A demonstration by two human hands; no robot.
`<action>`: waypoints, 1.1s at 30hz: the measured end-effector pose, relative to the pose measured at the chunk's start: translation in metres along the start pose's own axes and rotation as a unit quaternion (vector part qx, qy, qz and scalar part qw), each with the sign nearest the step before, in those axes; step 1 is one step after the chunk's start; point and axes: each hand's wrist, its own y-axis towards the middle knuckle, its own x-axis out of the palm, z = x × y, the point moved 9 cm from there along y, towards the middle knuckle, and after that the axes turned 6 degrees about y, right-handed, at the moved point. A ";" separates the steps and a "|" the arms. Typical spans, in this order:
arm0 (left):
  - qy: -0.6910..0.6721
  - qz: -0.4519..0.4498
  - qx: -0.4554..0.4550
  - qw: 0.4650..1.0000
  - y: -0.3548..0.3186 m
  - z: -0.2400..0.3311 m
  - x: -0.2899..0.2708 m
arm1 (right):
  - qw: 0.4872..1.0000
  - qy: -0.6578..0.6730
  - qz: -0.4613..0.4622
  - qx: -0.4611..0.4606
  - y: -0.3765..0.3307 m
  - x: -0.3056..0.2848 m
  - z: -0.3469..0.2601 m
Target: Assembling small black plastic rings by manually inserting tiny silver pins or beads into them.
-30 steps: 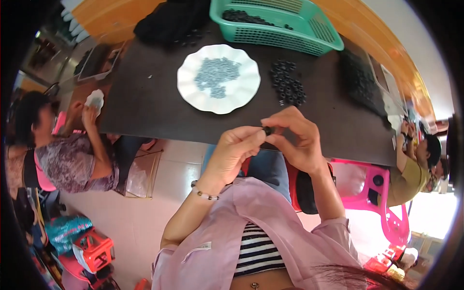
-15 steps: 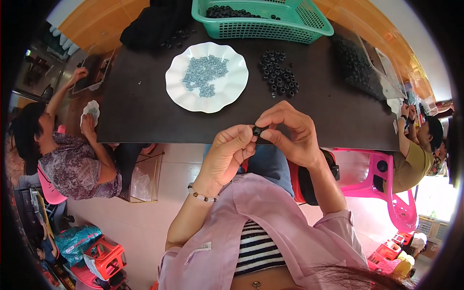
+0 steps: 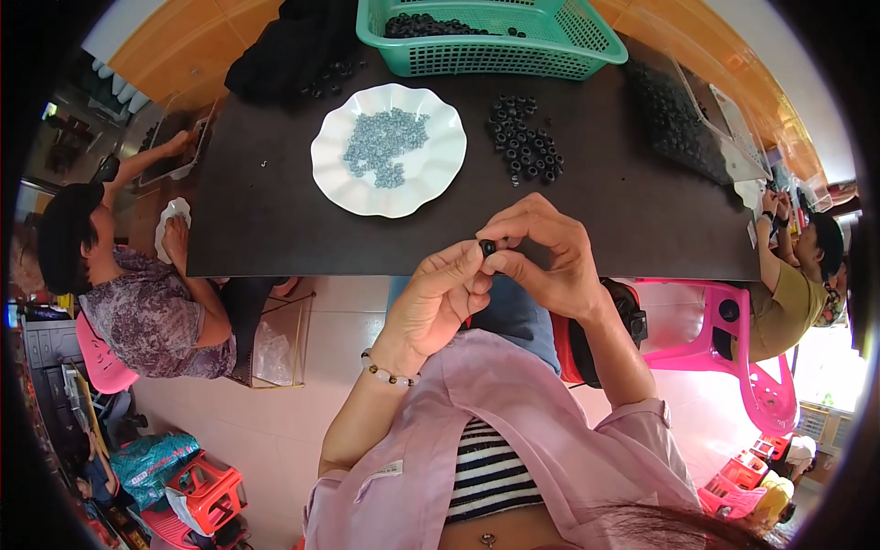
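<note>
Just in front of the table's near edge, a small black ring-shaped part [image 3: 488,247] is pinched between both my hands. My left hand [image 3: 442,291] holds it from the left with thumb and forefinger, the other fingers curled. From the right, the thumb and forefinger of my right hand [image 3: 548,255] close on it; whether they also hold a small clear piece I cannot tell. Beyond my hands lies a white scalloped plate [image 3: 440,176] bearing many small clear pieces [image 3: 390,137]. To its right, loose black ring-shaped parts [image 3: 527,137] are spread on the dark table [image 3: 367,247].
A green mesh basket [image 3: 504,64] with more black parts stands at the far edge. A clear bin [image 3: 683,119] of black parts is at right, a black cloth [image 3: 289,50] at far left. People sit either side, near a pink stool [image 3: 724,316].
My right thumb and forefinger have come closer around the black part. The co-worker at left has leaned and reached farther into a bin. The view has shifted slightly.
</note>
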 end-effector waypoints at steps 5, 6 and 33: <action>0.016 -0.003 -0.005 1.000 0.001 -0.001 -0.005 | 1.000 0.011 0.013 0.017 0.000 0.001 0.006; 0.007 0.007 -0.007 1.000 0.002 -0.001 -0.008 | 1.000 0.002 0.004 0.006 0.001 0.002 0.006; 0.123 0.137 0.107 0.977 0.009 0.034 -0.055 | 0.928 -0.370 0.052 -0.010 0.036 -0.031 0.063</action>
